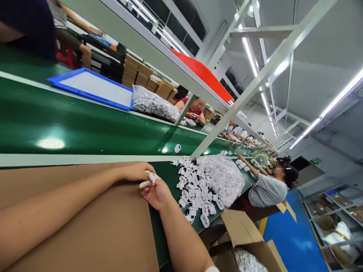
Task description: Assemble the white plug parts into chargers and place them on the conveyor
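1. Both hands meet at the edge of a brown cardboard sheet [85, 226] on the green counter [85, 121].
2. The left hand [136, 172] is curled, fingers together, touching the right hand [155, 193].
3. The right hand is closed on a small white part [154, 177]; its long axis runs roughly ten to four o'clock, though its end is hidden.
4. At three o'clock from the hands lies a loose heap of white plugs [195, 189], beside a clear bag [224, 177] full of them.
5. An open carton [249, 241] at five o'clock holds another bag of white parts.
6. At eleven o'clock sits a blue tray [90, 87], with a filled bag [154, 104] just beside it.
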Demonstrator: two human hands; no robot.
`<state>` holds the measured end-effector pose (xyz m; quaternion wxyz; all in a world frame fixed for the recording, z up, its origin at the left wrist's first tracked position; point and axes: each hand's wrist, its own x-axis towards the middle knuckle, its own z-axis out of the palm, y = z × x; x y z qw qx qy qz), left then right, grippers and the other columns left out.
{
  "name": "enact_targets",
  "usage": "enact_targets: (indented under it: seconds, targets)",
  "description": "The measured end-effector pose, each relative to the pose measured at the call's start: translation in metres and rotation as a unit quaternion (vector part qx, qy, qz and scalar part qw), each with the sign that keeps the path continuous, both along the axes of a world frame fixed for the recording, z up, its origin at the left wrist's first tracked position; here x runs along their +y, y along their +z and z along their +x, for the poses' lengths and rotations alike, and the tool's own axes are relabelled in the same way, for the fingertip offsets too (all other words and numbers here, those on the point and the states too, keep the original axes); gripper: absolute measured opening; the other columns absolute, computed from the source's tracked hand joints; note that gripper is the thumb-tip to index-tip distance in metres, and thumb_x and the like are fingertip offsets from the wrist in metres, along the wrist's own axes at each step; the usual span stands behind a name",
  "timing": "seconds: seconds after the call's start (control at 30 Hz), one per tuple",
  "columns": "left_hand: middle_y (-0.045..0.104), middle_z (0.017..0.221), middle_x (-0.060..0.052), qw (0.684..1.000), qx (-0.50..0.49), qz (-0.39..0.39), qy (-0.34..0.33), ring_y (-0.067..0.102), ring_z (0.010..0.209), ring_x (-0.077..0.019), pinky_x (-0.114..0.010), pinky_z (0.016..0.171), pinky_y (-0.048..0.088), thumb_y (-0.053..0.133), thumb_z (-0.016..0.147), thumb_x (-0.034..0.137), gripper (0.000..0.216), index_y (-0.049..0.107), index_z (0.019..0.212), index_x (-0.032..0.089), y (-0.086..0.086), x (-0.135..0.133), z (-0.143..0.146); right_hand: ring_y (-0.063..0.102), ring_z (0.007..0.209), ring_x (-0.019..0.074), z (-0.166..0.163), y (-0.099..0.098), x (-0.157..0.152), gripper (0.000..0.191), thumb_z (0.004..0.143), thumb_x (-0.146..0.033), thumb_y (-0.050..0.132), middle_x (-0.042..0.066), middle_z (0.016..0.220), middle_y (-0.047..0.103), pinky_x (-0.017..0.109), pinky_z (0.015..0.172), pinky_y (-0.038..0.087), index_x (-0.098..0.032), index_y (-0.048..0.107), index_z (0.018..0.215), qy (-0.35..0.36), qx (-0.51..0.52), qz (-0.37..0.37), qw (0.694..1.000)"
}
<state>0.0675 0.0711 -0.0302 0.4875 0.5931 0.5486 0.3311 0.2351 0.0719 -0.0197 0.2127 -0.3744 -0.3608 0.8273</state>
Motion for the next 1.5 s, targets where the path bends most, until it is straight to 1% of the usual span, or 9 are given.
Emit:
enact_targets:
  seconds: [0.13,0.33,0.47,0.6,0.77,0.97,1.1,1.23,1.5]
  targets:
    - [0.079,0.08,-0.006,1.0,-0.005,0.008,0.007,0.071,0.083,-0.0292,-0.027,0.066,0.05,0.07,0.059,0.041,0.035,0.083,0.084,0.019,-0.004,0.002,0.0,0.044,0.05,0.0102,-0.003,0.002,-0.001,0.012,0.105,-0.021,0.046,-0.002,0.065,0.062,0.02,0.058,0.039,-0.021,0.057,0.102,-0.016,-0.027,-0.007,0.999]
    - [0.08,0.084,-0.007,1.0,0.017,0.01,-0.004,0.072,0.086,-0.0301,-0.027,0.067,0.051,0.069,0.063,0.041,0.036,0.083,0.088,0.019,-0.004,0.001,-0.003,0.044,0.051,0.0098,-0.002,0.002,-0.003,0.008,0.103,-0.021,0.05,-0.002,0.066,0.063,0.02,0.058,0.038,-0.02,0.058,0.103,-0.009,-0.007,-0.004,1.0]
    - [0.081,0.091,-0.008,1.0,0.012,0.001,-0.018,0.074,0.088,-0.0309,-0.03,0.072,0.054,0.068,0.063,0.037,0.037,0.082,0.092,0.019,-0.014,0.002,-0.003,0.048,0.05,0.01,0.0,-0.006,-0.001,0.01,0.101,-0.021,0.053,-0.002,0.066,0.065,0.021,0.058,0.041,-0.02,0.06,0.108,0.013,0.009,0.001,1.0]
    - [0.081,0.088,-0.008,0.999,-0.018,-0.039,-0.022,0.074,0.079,-0.0309,-0.033,0.069,0.056,0.071,0.062,0.035,0.037,0.08,0.094,0.019,-0.023,0.005,-0.006,0.05,0.046,0.0104,-0.003,-0.018,0.005,0.01,0.095,-0.016,0.058,-0.003,0.061,0.062,0.021,0.055,0.045,-0.019,0.061,0.105,0.024,0.011,-0.002,1.0]
    - [0.078,0.081,-0.008,0.998,-0.001,-0.052,-0.04,0.072,0.074,-0.0288,-0.034,0.069,0.056,0.075,0.064,0.037,0.035,0.079,0.092,0.018,-0.016,0.0,-0.002,0.05,0.041,0.0101,-0.009,-0.024,0.008,0.016,0.089,-0.014,0.063,-0.005,0.058,0.059,0.02,0.049,0.044,-0.019,0.059,0.103,0.016,0.018,0.008,1.0]
    - [0.076,0.079,-0.008,0.998,0.051,-0.033,-0.009,0.072,0.076,-0.0315,-0.037,0.071,0.058,0.078,0.058,0.043,0.037,0.078,0.086,0.019,-0.015,-0.001,-0.003,0.054,0.04,0.0114,-0.011,-0.025,0.008,0.016,0.087,-0.019,0.071,-0.003,0.058,0.062,0.021,0.048,0.048,-0.019,0.059,0.099,0.027,0.028,0.012,0.999]
    - [0.077,0.081,-0.01,0.998,0.056,-0.023,-0.01,0.073,0.084,-0.0344,-0.038,0.076,0.058,0.078,0.054,0.039,0.032,0.078,0.079,0.019,-0.014,0.002,-0.003,0.055,0.039,0.0119,-0.012,-0.027,0.011,0.013,0.09,-0.009,0.062,-0.002,0.058,0.063,0.021,0.046,0.048,-0.02,0.059,0.097,0.029,0.021,0.009,0.999]
    - [0.078,0.084,-0.008,0.998,0.055,-0.03,-0.02,0.071,0.082,-0.0337,-0.039,0.076,0.057,0.077,0.054,0.039,0.027,0.078,0.076,0.023,-0.015,0.003,-0.003,0.054,0.038,0.011,-0.011,-0.025,0.011,0.024,0.09,0.001,0.049,-0.002,0.058,0.063,0.019,0.046,0.049,-0.02,0.059,0.096,0.033,0.019,0.01,0.999]
    - [0.078,0.083,-0.006,0.998,0.043,-0.051,-0.017,0.071,0.079,-0.0335,-0.04,0.074,0.056,0.078,0.054,0.041,0.03,0.078,0.08,0.025,-0.022,0.004,-0.006,0.055,0.04,0.0109,-0.008,-0.018,0.008,0.032,0.089,0.002,0.047,-0.003,0.058,0.062,0.019,0.046,0.049,-0.02,0.062,0.107,0.027,0.015,0.005,1.0]
